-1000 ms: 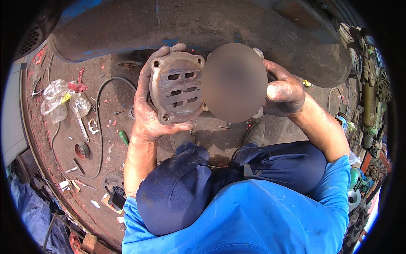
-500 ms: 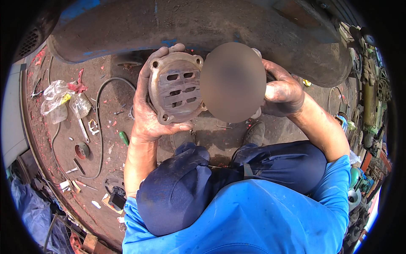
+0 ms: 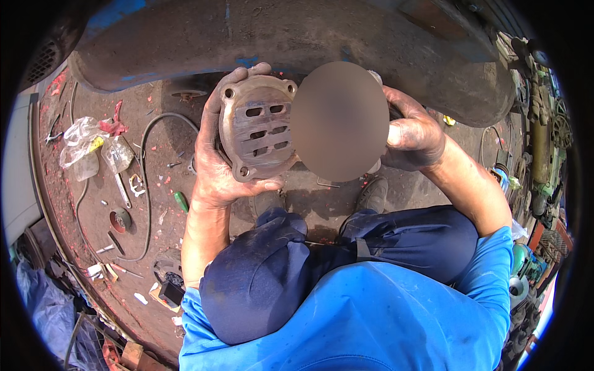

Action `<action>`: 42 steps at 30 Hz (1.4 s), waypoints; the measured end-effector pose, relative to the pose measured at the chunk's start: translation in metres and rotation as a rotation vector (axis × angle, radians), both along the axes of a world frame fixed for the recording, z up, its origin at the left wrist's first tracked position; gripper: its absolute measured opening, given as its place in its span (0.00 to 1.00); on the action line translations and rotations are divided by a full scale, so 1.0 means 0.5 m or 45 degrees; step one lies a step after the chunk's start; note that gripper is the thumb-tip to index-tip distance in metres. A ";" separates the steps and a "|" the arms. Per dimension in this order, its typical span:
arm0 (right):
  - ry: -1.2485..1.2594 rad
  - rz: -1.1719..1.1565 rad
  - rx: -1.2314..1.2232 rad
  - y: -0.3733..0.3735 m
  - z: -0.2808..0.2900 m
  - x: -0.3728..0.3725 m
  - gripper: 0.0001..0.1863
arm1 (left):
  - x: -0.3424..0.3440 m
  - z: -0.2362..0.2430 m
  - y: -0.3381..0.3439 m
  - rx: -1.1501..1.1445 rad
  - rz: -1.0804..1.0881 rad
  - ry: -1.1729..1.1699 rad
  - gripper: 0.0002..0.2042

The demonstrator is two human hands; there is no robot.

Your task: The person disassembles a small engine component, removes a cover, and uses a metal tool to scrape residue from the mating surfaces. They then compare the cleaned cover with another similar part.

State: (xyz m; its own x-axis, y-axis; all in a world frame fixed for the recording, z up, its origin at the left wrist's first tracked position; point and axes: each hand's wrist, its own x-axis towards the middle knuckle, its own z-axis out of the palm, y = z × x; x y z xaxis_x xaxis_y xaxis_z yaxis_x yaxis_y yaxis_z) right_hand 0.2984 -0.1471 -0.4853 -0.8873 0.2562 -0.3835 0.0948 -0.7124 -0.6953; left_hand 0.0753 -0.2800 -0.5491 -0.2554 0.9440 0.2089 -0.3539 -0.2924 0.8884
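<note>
My left hand point(image 3: 213, 145) is closed round the outer edge of a slotted metal valve plate point(image 3: 263, 131), its thumb along the lower rim. The plate is roughly round, with bolt holes in lugs at its edge and rows of short slots across a scuffed flat face turned up toward me. Beside it, my right hand point(image 3: 413, 130) grips a second part point(image 3: 375, 166) by its right side. A blurred oval covers nearly all of that part; only small pieces of its metal edge show. Whether the two parts touch is hidden.
A large dirty metal body point(image 3: 291, 43) spans the far side. On the ground at left lie a cable point(image 3: 143, 148), plastic bags point(image 3: 80, 148), a wrench point(image 3: 122, 190), a hammer point(image 3: 116, 243) and a green-handled tool point(image 3: 180, 201). Machine parts point(image 3: 541, 148) crowd the right edge.
Both hands stay almost still with their parts. The plate in my left hand has shifted very slightly to the right.
</note>
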 end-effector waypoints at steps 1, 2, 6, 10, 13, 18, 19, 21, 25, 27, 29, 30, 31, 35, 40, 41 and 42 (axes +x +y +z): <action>-0.010 0.007 -0.002 0.000 0.001 0.000 0.51 | -0.002 -0.002 0.000 0.007 -0.003 0.011 0.62; -0.003 0.006 0.006 0.000 -0.002 0.000 0.51 | -0.004 -0.004 -0.001 0.014 -0.005 0.022 0.62; 0.008 0.009 0.020 0.003 -0.008 0.004 0.51 | -0.003 -0.002 0.000 0.004 -0.006 0.030 0.62; -0.005 0.001 0.010 0.000 -0.001 -0.002 0.50 | -0.005 -0.002 -0.001 0.000 -0.008 0.038 0.61; 0.005 -0.005 0.007 -0.001 -0.008 -0.002 0.50 | -0.002 -0.003 -0.001 -0.004 -0.012 0.026 0.61; -0.008 -0.044 0.012 -0.008 -0.015 -0.005 0.49 | -0.004 -0.009 0.001 0.035 -0.075 0.023 0.60; -0.013 -0.054 0.004 -0.010 -0.015 -0.007 0.49 | -0.005 -0.012 0.002 0.046 -0.083 0.035 0.60; -0.041 -0.067 0.025 -0.012 -0.017 -0.010 0.49 | -0.008 -0.019 0.003 0.068 -0.097 0.059 0.59; -0.052 -0.054 0.019 -0.020 0.000 -0.029 0.47 | -0.012 -0.027 0.010 0.115 -0.107 0.246 0.57; -0.059 0.010 0.075 -0.017 -0.007 -0.031 0.47 | -0.011 -0.007 -0.003 -0.033 -0.115 0.387 0.56; -0.040 0.041 0.102 -0.019 -0.011 -0.037 0.46 | -0.010 0.004 0.003 -0.001 -0.116 0.542 0.50; -0.027 0.028 0.109 -0.024 -0.010 -0.038 0.46 | -0.008 0.005 0.015 0.074 -0.119 0.673 0.49; -0.015 0.015 0.116 -0.028 -0.006 -0.036 0.45 | -0.004 0.007 0.025 0.152 -0.120 0.802 0.48; 0.096 0.023 0.043 -0.029 -0.042 -0.032 0.41 | 0.009 0.004 0.023 0.094 -0.060 0.816 0.43; -0.010 -0.022 0.124 -0.035 -0.033 -0.039 0.34 | 0.041 0.011 0.024 -0.105 0.137 0.889 0.39; -0.034 -0.052 0.125 -0.036 -0.031 -0.041 0.34 | 0.048 0.011 0.026 -0.194 0.171 0.922 0.37; 0.016 -0.003 0.269 -0.032 -0.039 -0.039 0.32 | 0.057 -0.003 0.027 -0.417 0.136 0.701 0.36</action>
State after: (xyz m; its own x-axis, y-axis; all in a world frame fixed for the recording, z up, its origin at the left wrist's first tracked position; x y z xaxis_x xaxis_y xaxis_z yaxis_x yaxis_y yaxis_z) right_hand 0.2788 -0.1633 -0.5049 -0.8910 0.3321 -0.3096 0.0833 -0.5508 -0.8305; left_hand 0.1039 -0.2666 -0.5506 -0.2890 0.9564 0.0415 0.1944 0.0162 0.9808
